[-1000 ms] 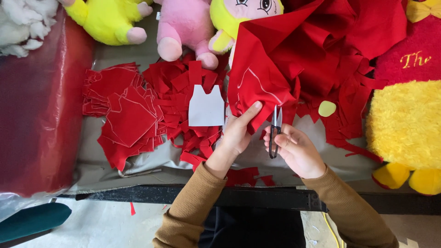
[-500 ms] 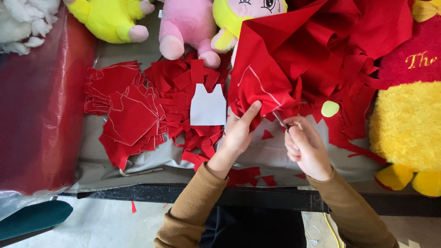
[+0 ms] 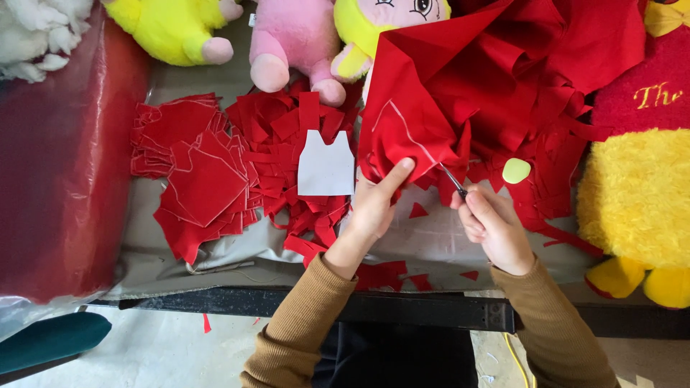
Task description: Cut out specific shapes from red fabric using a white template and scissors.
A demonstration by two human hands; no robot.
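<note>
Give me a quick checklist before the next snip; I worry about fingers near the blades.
1. Left hand pinching the red fabric at its lower edge: ok.
2. Scissors held in right hand, tips at the fabric edge: ok.
3. Left thumb clear of the blades: ok, a small gap shows.
4. White chalk line visible on the fabric: ok.
5. Blades lined up with that line: cannot tell.
6. Grey pattern piece out of the cutting path, on the scrap pile: ok.
</note>
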